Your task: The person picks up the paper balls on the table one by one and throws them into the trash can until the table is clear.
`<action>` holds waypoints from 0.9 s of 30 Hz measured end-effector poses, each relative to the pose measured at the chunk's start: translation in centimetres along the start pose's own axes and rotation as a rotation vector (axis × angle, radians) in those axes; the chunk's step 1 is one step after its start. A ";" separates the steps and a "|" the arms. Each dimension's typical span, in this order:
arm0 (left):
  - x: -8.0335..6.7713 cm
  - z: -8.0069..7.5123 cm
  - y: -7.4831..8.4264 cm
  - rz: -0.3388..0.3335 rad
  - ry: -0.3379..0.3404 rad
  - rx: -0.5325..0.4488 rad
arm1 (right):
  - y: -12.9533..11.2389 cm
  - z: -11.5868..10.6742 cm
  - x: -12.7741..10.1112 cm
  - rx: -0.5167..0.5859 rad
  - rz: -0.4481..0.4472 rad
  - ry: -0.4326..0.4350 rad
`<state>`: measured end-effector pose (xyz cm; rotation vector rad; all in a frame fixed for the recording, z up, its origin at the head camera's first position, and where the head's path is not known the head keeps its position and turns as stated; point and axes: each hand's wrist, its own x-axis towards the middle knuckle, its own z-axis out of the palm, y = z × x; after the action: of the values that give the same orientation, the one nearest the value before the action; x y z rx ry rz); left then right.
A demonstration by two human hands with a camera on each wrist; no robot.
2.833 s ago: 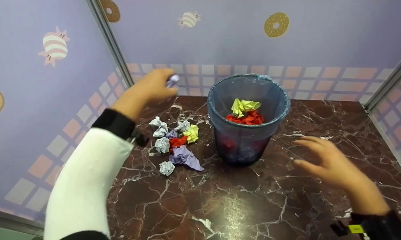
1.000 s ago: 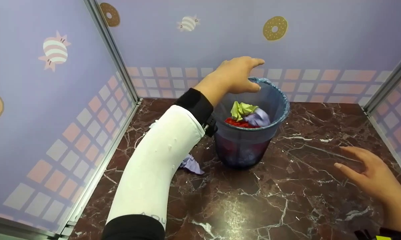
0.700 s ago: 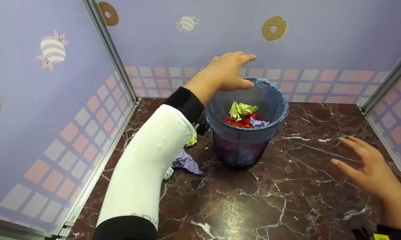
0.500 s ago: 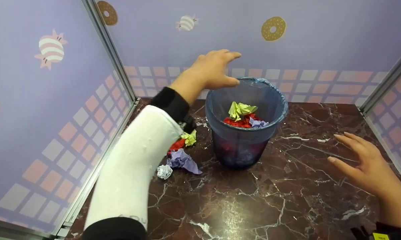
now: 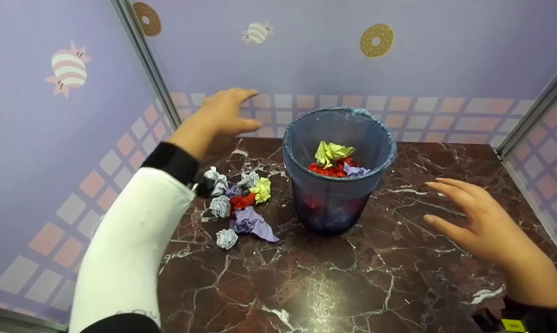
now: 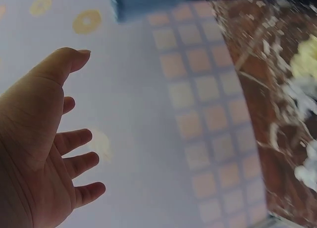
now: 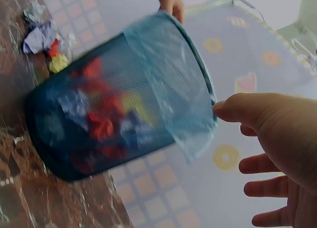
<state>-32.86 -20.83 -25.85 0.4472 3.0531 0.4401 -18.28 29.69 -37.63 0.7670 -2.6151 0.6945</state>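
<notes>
A blue mesh waste bin [image 5: 337, 194] with a blue liner stands mid-table, holding crumpled yellow, red and purple paper [image 5: 335, 159]. The bin [image 7: 114, 114] fills the right wrist view. A pile of crumpled paper balls [image 5: 239, 203] lies on the marble left of the bin. My left hand [image 5: 223, 113] hovers in the air above and behind that pile, fingers straight, holding nothing; the left wrist view shows its bare palm [image 6: 34, 148]. My right hand [image 5: 473, 222] hovers open over the table to the right of the bin, its palm [image 7: 277, 143] also bare.
The dark marble table [image 5: 334, 286] is walled by lilac panels on the left [image 5: 52, 138], back and right. A metal corner post [image 5: 146, 64] stands at the back left. A black wrist strap [image 5: 519, 319] shows at the lower right.
My left hand released a purple paper into the bin, then swung left away from the rim, back above the paper pile. The right hand drifted slightly toward the bin.
</notes>
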 end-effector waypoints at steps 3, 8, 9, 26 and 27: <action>-1.3 1.1 -2.4 -0.044 -0.012 -0.046 | -0.9 0.5 0.6 -0.014 -0.060 -0.013; -3.1 4.1 -5.8 -0.131 -0.042 -0.135 | -2.0 1.8 1.0 -0.039 -0.115 -0.051; -3.4 4.9 -6.4 -0.143 -0.046 -0.143 | -2.2 2.1 1.0 -0.043 -0.120 -0.064; -6.7 18.4 -13.1 -0.118 -0.086 -0.092 | -6.9 10.1 1.5 0.053 -0.361 -0.152; -6.7 18.8 -13.2 -0.110 -0.081 -0.080 | -7.1 10.5 1.5 0.066 -0.372 -0.153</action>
<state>-28.85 -29.76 -47.74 0.2850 2.9512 0.5227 -17.22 18.27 -43.10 1.3289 -2.4829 0.6347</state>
